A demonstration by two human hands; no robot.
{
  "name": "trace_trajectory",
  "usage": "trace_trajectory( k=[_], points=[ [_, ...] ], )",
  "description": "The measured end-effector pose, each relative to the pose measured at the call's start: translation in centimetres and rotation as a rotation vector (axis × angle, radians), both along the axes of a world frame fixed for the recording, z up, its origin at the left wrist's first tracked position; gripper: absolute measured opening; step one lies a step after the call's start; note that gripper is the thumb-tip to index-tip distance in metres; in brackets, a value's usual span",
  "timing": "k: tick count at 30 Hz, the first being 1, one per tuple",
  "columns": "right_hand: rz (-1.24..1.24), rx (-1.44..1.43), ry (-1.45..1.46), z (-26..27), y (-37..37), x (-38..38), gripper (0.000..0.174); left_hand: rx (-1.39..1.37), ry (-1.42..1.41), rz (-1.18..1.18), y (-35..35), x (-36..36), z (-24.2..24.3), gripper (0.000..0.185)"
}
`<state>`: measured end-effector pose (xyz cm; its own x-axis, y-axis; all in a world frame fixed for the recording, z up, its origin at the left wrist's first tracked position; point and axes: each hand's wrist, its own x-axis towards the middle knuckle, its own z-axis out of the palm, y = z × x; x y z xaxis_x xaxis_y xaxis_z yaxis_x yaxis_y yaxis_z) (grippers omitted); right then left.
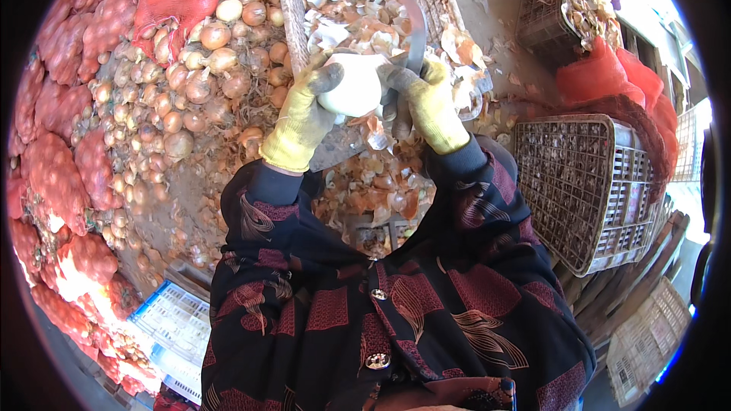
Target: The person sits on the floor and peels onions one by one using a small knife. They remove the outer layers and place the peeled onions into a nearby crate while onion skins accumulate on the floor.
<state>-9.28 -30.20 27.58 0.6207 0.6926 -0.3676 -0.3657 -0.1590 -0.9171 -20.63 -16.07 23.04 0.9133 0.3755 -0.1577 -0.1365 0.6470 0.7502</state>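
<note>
My left hand (305, 108), in a yellow glove with dark finger coating, holds a peeled white onion (355, 87) by its left side. In the same kind of glove, my right hand (425, 94) grips a knife with a curved blade (417, 28) that points up and away from me. Its thumb and fingers also touch the onion's right side; the knife's handle is hidden in the hand. Just beyond both hands stands a plastic crate (294, 23) with onion skins (377, 25) in it. More brown skins (382, 182) lie between my knees.
Loose unpeeled onions (200, 87) cover the floor at the left, with red mesh sacks of onions (57, 182) beyond. A crate (605, 194) stands close at my right, under red netting (599, 77). Another crate (542, 11) with skins is at the upper right; blue-and-white crates (171, 319) stand lower left.
</note>
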Motion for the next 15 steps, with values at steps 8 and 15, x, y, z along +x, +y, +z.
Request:
trace_trajectory(
  k=[8, 15],
  points=[
    [0.115, 0.041, -0.079, 1.3, -1.2, 0.5, 0.015, 0.165, 0.134, -0.024, -0.6, 1.0, 0.8, 0.059],
    [0.046, 0.280, 0.280, 0.0, -1.6, 1.9, 0.017, -0.058, 0.014, 0.021, -0.6, 0.8, -0.3, 0.066]
  ],
)
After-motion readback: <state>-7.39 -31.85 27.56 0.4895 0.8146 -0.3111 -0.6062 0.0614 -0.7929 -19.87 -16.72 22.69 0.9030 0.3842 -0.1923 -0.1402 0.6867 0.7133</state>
